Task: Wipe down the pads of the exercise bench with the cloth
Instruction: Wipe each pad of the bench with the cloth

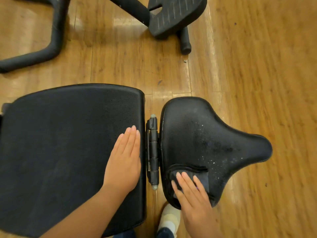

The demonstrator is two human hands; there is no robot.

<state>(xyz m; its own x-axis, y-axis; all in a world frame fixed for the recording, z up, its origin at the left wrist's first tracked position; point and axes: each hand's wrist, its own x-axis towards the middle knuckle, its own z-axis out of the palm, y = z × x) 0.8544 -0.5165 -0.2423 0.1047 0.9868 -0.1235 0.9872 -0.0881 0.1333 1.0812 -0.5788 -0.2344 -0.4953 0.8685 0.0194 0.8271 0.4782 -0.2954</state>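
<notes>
The exercise bench has two black pads joined by a metal hinge [153, 152]. The large back pad [60, 143] fills the left side. The smaller seat pad [214, 134], narrowing to the right, carries white specks and droplets in its middle. A dark folded cloth [197, 174] lies on the near left corner of the seat pad. My right hand [192, 198] presses flat on the cloth with straight fingers. My left hand [125, 162] rests flat on the right edge of the back pad, fingers together and straight.
Wooden floor [257, 66] surrounds the bench. A black padded bar [42, 43] curves at the top left. Another black seat-shaped pad [173, 12] on a tube stand stands at the top centre. My foot in a light shoe [169, 219] is under the seat pad's near edge.
</notes>
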